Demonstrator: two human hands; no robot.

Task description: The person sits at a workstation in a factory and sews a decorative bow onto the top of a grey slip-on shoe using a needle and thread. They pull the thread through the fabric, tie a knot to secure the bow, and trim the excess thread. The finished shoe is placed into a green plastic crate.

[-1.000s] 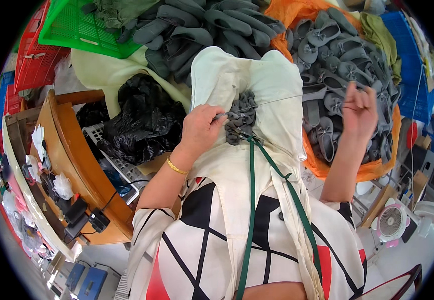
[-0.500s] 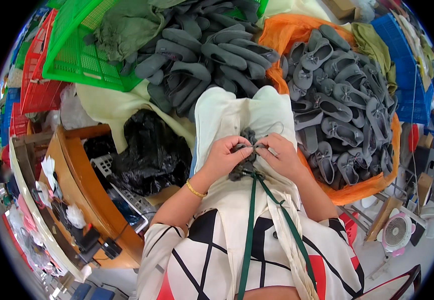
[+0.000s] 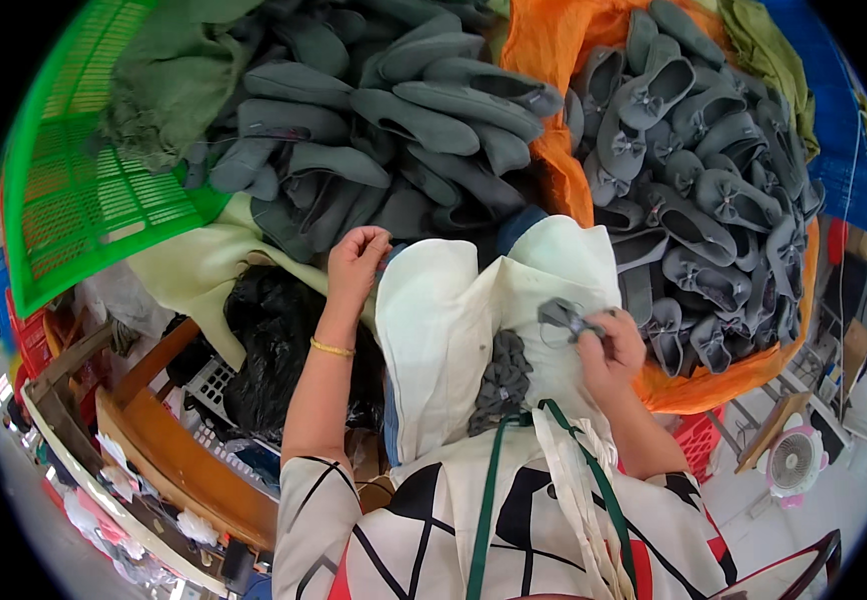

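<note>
My right hand [image 3: 614, 352] pinches a small dark grey fabric bow [image 3: 560, 316] above the white apron [image 3: 434, 320] on my lap. In the apron's fold between my thighs lies a heap of similar grey bows [image 3: 504, 380]. My left hand [image 3: 359, 262] is raised past my left knee with its fingers closed; whatever is in them, if anything, cannot be made out. Just beyond it are plain dark grey slip-on shoes [image 3: 414, 115] in a large pile. To the right, grey shoes with bows [image 3: 689, 220] fill an orange sack [image 3: 556, 165].
A green plastic crate [image 3: 104, 205] with olive cloth [image 3: 174, 85] stands far left. Below it are a black plastic bag [image 3: 264, 320] and a wooden drawer unit [image 3: 174, 440]. A small pink and white fan [image 3: 792, 460] stands at lower right, and a blue crate [image 3: 834, 90] at far right.
My hands have parted from their meeting point over my lap. The left has reached forward toward the plain shoes; the right has moved right, holding a bow. My view has shifted forward.
</note>
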